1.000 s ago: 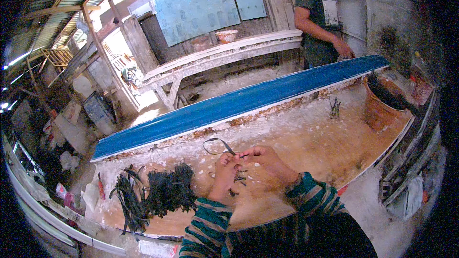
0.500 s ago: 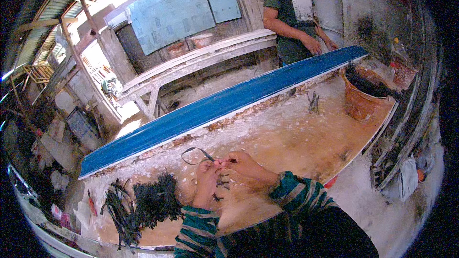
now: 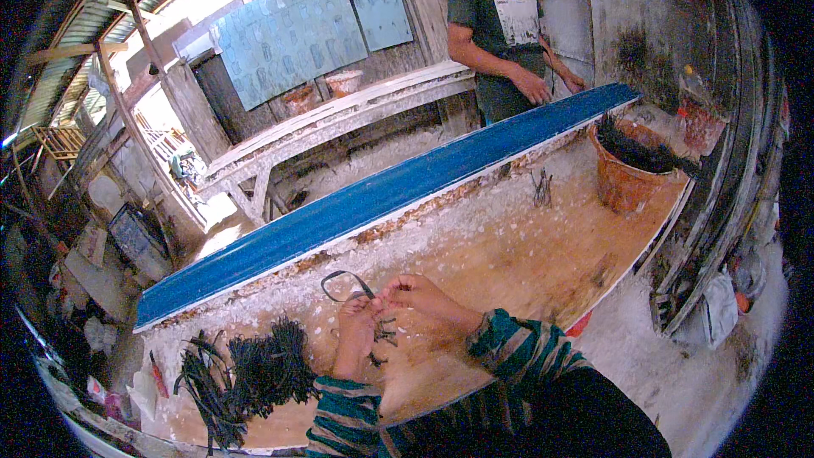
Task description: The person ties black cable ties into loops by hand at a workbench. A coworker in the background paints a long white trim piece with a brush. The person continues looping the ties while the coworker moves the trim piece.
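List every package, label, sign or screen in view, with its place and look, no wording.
Large panel: on the far wall, upper left; rectangular, pale blue-green, faint rows of marks.
Smaller panel: beside it to the right; same colour, upright rectangle.
Shirt print: on the chest of the person standing at the far bench; pale rectangle on dark green.
No screens or packages clear enough to tell.

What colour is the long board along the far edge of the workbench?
Blue, with a pale edge; the long board shows in the head view.
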The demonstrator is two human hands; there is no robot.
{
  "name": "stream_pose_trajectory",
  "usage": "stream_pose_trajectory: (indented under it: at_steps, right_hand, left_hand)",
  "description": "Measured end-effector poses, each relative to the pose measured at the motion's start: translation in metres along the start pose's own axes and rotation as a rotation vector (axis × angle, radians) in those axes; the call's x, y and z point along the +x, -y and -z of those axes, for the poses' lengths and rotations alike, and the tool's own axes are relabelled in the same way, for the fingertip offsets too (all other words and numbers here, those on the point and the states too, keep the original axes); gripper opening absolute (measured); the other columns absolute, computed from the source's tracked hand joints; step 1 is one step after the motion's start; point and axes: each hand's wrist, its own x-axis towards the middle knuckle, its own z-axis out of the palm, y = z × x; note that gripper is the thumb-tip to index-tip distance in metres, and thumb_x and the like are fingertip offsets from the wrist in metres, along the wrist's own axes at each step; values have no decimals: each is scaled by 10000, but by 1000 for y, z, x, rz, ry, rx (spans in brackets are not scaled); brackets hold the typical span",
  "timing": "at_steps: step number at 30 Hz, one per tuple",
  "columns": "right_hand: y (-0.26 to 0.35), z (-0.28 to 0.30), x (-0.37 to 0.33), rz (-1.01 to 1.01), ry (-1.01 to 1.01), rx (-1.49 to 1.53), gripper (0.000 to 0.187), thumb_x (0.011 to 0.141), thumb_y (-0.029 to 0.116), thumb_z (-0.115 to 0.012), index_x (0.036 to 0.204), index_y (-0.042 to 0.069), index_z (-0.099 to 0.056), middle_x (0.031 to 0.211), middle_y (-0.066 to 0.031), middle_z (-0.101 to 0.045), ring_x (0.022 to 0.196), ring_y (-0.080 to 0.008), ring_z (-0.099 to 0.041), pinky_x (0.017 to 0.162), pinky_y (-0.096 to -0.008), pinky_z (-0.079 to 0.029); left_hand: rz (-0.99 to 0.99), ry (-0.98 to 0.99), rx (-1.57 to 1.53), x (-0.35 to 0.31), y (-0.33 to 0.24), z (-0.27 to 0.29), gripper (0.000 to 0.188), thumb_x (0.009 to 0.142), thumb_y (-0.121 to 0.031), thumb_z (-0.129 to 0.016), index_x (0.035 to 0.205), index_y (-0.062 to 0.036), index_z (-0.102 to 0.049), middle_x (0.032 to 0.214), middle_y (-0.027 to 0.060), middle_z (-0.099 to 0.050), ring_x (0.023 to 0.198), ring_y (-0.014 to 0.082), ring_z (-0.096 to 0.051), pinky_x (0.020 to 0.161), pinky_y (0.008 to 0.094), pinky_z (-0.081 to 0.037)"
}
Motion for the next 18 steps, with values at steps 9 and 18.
stream_pose_trajectory:
  at_steps: [9,18]
  right_hand:
    - [-16,-1,0,-15,-27,38,202,828,200,-568,886,7,-561,838,-35,-589,773,-104,-555,704,-233,-460]
    - [0,-6,-3,109,-104,-107,145,823,170,-576,843,27,-561,811,-24,-585,751,-95,-535,683,-236,-432]
  left_hand:
    - [124,-22,103,8,9,12,94,761,4,-591,801,-24,-511,777,85,-595,690,185,-602,629,288,-525]
    - [84,-73,96,5,7,5,97,765,-4,-590,770,-42,-501,740,54,-556,672,165,-583,635,281,-524]
